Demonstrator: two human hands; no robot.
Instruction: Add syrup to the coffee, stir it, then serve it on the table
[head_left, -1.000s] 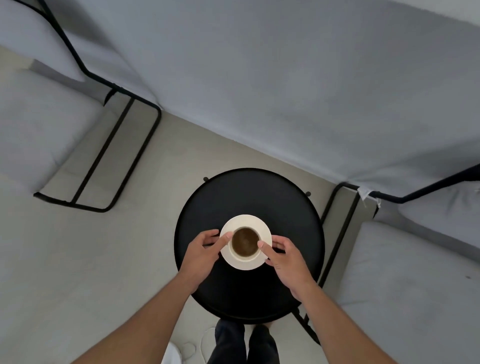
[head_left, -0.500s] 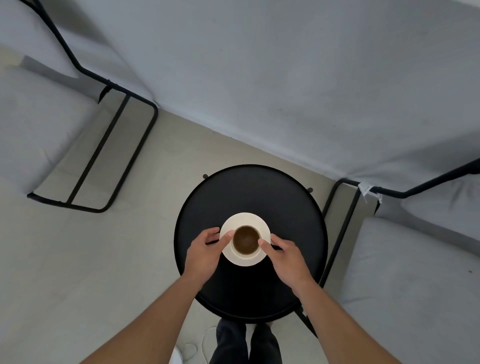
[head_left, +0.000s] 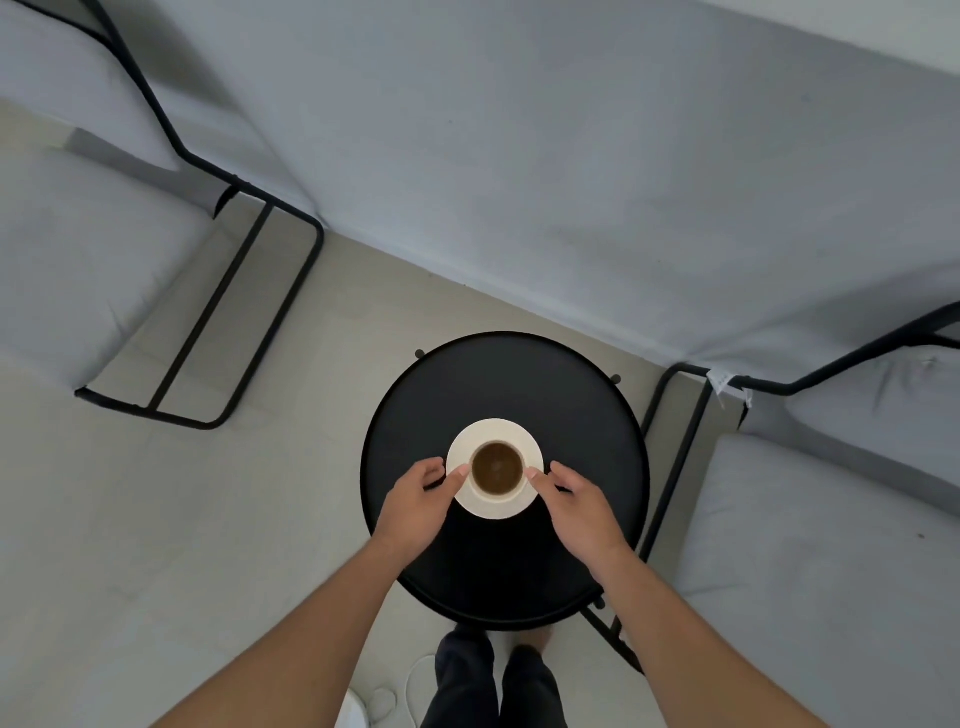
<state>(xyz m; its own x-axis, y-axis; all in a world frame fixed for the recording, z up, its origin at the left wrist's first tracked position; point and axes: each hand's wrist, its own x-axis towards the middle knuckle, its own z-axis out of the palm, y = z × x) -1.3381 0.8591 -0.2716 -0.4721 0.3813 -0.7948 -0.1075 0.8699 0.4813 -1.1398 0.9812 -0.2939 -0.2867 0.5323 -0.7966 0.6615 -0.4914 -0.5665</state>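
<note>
A white cup of dark coffee (head_left: 497, 466) stands on a white saucer (head_left: 511, 431) at the middle of a round black table (head_left: 519, 379). My left hand (head_left: 415, 506) is at the saucer's left edge, with its thumb tip on the rim and its fingers curled beside it. On the saucer's right edge lies the thumb tip of my right hand (head_left: 584, 512), its fingers curled low at the side. Whether the saucer rests fully on the tabletop I cannot tell. No syrup or spoon is in view.
A grey cushioned chair with a black tube frame (head_left: 244, 270) stands at the left, another (head_left: 810, 519) at the right, close to the table. Behind the table is a grey wall (head_left: 571, 156). My legs (head_left: 493, 680) and a white cable (head_left: 410, 691) are on the pale floor below.
The cup and saucer have shifted slightly away from me over the table. Both thumbs have drawn back from beside the cup to the saucer's outer rim.
</note>
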